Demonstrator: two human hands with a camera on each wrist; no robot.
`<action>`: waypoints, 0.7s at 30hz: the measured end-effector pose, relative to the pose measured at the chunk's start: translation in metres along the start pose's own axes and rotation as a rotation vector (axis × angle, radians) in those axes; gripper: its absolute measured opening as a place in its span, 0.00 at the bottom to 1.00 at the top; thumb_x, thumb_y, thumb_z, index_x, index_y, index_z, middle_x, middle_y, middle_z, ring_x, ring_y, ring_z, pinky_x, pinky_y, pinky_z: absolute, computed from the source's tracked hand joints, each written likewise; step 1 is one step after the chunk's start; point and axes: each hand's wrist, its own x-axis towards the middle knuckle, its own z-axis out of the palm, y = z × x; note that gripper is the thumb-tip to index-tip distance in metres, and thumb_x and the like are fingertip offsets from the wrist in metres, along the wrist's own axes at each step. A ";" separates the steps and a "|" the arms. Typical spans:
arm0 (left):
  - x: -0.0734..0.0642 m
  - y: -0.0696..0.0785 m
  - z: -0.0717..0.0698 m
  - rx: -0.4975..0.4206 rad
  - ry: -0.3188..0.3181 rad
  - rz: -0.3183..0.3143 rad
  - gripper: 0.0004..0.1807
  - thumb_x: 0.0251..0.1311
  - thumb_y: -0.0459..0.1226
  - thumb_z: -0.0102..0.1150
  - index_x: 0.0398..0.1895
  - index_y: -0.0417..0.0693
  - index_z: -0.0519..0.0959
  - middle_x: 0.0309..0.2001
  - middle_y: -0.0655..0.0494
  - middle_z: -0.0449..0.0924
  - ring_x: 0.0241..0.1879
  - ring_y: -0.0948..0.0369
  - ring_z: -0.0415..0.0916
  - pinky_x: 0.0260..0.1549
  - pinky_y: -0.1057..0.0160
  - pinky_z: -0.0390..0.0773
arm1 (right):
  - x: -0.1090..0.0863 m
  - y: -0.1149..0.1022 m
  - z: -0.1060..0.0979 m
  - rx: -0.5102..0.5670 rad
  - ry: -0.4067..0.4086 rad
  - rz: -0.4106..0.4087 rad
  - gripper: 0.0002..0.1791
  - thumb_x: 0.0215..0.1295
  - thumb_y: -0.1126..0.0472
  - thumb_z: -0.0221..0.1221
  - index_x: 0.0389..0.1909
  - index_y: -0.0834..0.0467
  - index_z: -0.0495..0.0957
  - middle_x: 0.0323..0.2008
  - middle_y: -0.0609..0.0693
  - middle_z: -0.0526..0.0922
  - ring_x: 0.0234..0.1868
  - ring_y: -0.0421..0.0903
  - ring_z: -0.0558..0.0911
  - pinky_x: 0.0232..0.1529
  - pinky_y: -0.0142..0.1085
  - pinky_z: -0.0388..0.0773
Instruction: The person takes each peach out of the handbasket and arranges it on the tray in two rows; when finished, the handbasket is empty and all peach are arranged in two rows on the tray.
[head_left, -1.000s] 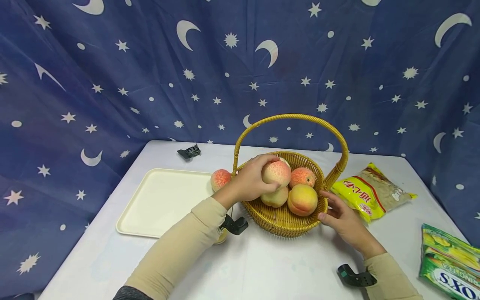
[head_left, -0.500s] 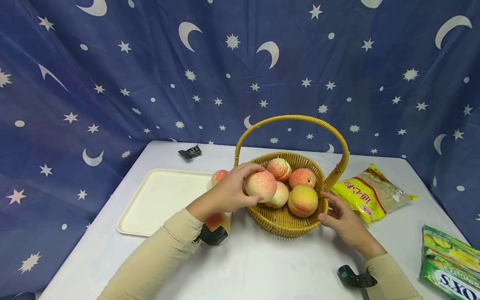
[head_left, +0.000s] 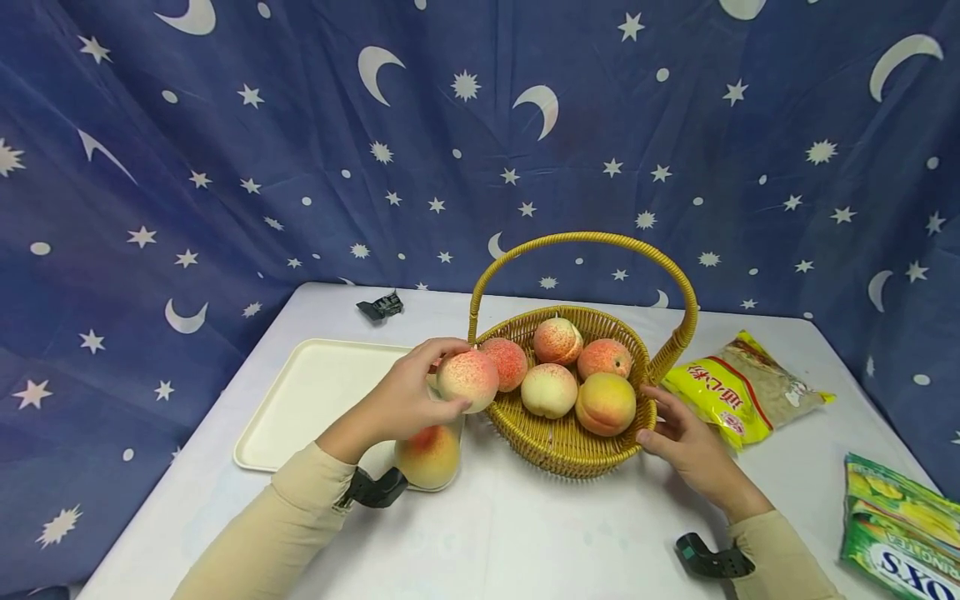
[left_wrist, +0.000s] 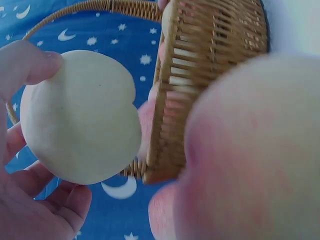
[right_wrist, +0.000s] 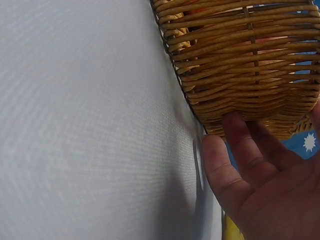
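Observation:
My left hand (head_left: 410, 396) grips a pale, red-speckled peach (head_left: 468, 380) above the right side of the cream tray (head_left: 315, 400). In the left wrist view, that peach (left_wrist: 80, 117) shows its pale underside between thumb and fingers. A yellow-red peach (head_left: 427, 457) lies on the tray's near right corner, below the hand; it looms large and blurred in the left wrist view. Several more peaches sit in the wicker basket (head_left: 573, 458). My right hand (head_left: 697, 454) holds the basket's right rim, thumb on the edge and fingers against the woven outside.
The basket's tall handle (head_left: 585, 237) arches over the fruit. To its right lies a yellow food bag (head_left: 742, 387), with a green packet (head_left: 900, 525) at the table's right edge. A small black wrapper (head_left: 381, 307) lies behind the tray.
My left hand has carried the peach left out of the basket to above the tray, uncovering the peaches left inside. The right hand has stayed at the basket's rim.

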 end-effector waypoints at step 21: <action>-0.018 -0.047 -0.051 0.047 0.179 -0.185 0.34 0.54 0.31 0.71 0.64 0.35 0.68 0.58 0.38 0.74 0.57 0.46 0.72 0.56 0.48 0.73 | -0.002 -0.003 0.000 -0.019 0.003 -0.007 0.37 0.72 0.63 0.59 0.77 0.63 0.53 0.68 0.76 0.59 0.61 0.71 0.71 0.47 0.28 0.76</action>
